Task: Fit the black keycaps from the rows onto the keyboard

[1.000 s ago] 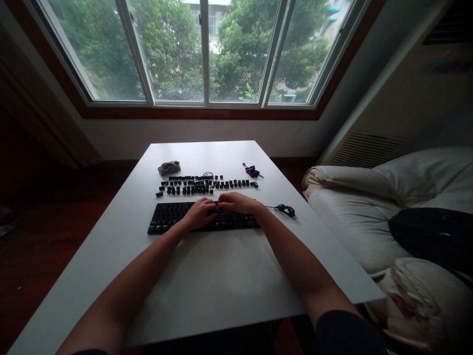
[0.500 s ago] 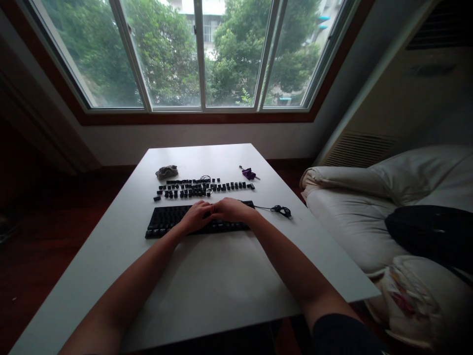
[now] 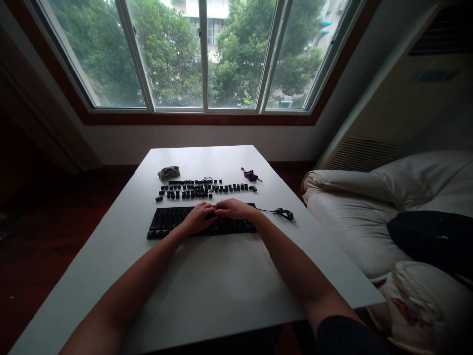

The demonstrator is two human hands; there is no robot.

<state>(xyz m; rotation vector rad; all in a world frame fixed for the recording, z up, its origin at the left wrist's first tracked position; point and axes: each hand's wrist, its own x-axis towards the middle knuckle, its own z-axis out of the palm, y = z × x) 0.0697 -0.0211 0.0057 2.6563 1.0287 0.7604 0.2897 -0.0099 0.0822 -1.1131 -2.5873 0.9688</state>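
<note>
A black keyboard (image 3: 168, 219) lies across the white table, with my two hands close together over its middle. Curled fingers of my left hand (image 3: 200, 217) come down on the keys near the centre. My right hand (image 3: 234, 209) is bent over the rear half of the keyboard, its fingertips pinched beside those of the left. Whatever the fingertips hold, if anything, is too small and hidden to make out. Behind the keyboard, loose black keycaps (image 3: 236, 188) lie in several rough rows. A thin wire loop (image 3: 207, 179) rests among them.
A crumpled grey cloth (image 3: 169, 172) lies at the back left of the table. At the back right is a purple cloth (image 3: 251, 176) with a thin stick by it. The coiled cable (image 3: 284, 214) lies right of the keyboard. A pale sofa (image 3: 343, 222) flanks the table.
The view has shifted slightly, so everything sits a little further right. My hands stay at the middle of the keyboard, with only small finger movement.
</note>
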